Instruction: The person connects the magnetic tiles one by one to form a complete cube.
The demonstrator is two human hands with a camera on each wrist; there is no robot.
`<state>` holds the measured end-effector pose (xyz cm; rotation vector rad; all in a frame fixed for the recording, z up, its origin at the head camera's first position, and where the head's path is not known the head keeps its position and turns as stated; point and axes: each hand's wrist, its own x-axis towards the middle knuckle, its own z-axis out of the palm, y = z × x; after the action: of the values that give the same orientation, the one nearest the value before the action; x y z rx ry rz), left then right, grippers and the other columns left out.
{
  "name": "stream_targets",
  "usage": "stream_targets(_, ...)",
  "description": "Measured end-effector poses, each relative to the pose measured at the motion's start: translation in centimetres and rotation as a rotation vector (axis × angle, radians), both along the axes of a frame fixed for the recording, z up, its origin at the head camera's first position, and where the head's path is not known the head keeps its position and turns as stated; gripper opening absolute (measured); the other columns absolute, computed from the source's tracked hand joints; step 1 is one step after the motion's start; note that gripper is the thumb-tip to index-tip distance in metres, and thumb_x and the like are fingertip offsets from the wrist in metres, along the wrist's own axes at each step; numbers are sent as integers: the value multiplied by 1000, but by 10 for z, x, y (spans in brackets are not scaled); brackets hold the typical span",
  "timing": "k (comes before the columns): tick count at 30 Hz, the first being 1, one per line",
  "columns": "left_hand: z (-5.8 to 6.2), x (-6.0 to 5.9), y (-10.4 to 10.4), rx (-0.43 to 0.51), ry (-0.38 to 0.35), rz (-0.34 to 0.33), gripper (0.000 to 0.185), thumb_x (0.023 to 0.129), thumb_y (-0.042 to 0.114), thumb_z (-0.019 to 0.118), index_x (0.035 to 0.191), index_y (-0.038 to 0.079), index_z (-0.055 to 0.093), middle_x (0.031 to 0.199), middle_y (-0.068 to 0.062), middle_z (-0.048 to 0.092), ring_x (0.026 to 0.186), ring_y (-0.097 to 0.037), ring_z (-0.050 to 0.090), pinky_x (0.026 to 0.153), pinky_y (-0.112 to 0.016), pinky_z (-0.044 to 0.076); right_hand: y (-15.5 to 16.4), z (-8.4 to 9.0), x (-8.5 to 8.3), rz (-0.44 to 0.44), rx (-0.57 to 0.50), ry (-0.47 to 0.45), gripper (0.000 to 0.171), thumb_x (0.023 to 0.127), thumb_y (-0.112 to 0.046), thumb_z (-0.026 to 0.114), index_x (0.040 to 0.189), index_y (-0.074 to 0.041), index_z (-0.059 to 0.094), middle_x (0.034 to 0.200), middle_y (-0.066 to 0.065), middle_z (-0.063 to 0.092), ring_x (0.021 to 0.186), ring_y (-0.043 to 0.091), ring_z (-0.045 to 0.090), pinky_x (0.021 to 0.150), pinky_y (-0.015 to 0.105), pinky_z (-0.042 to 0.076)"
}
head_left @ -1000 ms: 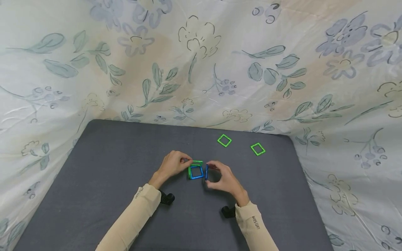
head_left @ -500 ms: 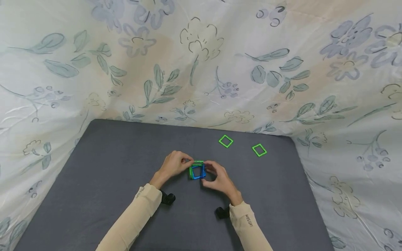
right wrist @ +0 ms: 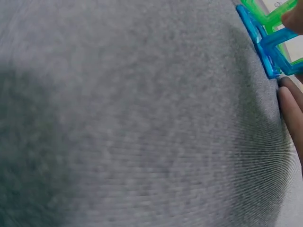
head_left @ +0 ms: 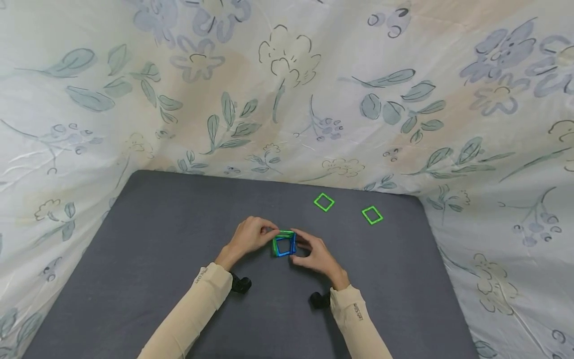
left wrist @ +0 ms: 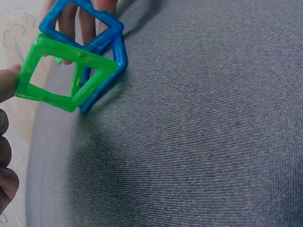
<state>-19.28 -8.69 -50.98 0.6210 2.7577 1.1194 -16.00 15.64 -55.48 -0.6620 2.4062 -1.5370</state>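
A small open structure of green and blue square frames [head_left: 284, 244] stands on the dark grey table [head_left: 157, 239], between my two hands. My left hand [head_left: 268, 232] pinches the upright green frame [left wrist: 61, 75] on the structure's left side; its fingertips [left wrist: 7, 82] show at the edge of the left wrist view. My right hand [head_left: 299, 248] holds a blue frame [right wrist: 264, 45] against the structure's right side, thumb low and fingers [right wrist: 291, 109] curled by it. Another blue frame [left wrist: 83, 23] leans on top.
Two loose green square frames [head_left: 324, 202] [head_left: 371, 215] lie flat at the table's back right. A floral sheet [head_left: 287, 99] hangs behind and around the table. Black camera mounts [head_left: 241, 284] [head_left: 319, 299] sit under both wrists.
My right hand has brought the blue frame leftward from a small gap until it sits against the structure. The left hand has kept its pinch on the green frame.
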Motion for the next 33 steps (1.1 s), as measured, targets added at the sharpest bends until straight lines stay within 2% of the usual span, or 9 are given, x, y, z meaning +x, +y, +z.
stream_targets(4, -1, 1, 1, -4, 9, 18, 22, 96, 31, 73, 106, 14, 83, 51, 6, 50, 43, -5, 35, 44, -20, 25, 1, 1, -1, 23, 1, -24, 72, 86, 1, 76, 151, 3, 46, 143, 26, 58, 128, 41, 61, 104, 42, 53)
stream_targets(8, -1, 1, 2, -26, 22, 70, 25, 93, 36, 76, 103, 15, 83, 51, 7, 49, 43, -5, 35, 43, -20, 23, 4, 1, -3, 54, 14, -13, 73, 86, 1, 75, 152, 5, 43, 146, 28, 54, 129, 40, 60, 104, 41, 53)
stream_targets(12, -2, 1, 3, -52, 5, 106, 27, 93, 39, 76, 99, 15, 84, 50, 8, 47, 43, -5, 35, 43, -20, 23, 7, 0, -4, 70, 33, -11, 73, 87, 0, 75, 152, 4, 43, 146, 27, 55, 128, 39, 61, 103, 42, 53)
stream_targets(21, 1, 1, 5, -52, -26, 90, 23, 94, 33, 76, 97, 12, 84, 48, 7, 49, 41, -5, 35, 43, -20, 24, 8, 1, -3, 80, 59, -22, 73, 88, -2, 74, 154, 1, 42, 145, 27, 57, 125, 38, 65, 103, 42, 53)
stream_targets(29, 5, 2, 8, -76, -79, 132, 26, 93, 37, 75, 96, 14, 85, 47, 7, 49, 42, -5, 38, 43, -21, 25, 7, -2, -2, 72, 58, -21, 75, 88, -1, 75, 155, 2, 41, 147, 25, 56, 126, 37, 64, 104, 44, 52)
stream_targets(33, 6, 1, 8, -75, -92, 115, 24, 95, 35, 74, 92, 15, 85, 48, 8, 50, 43, -5, 39, 44, -21, 26, 7, -4, -2, 63, 47, -10, 75, 88, -1, 76, 154, 1, 41, 148, 25, 56, 126, 38, 64, 104, 45, 52)
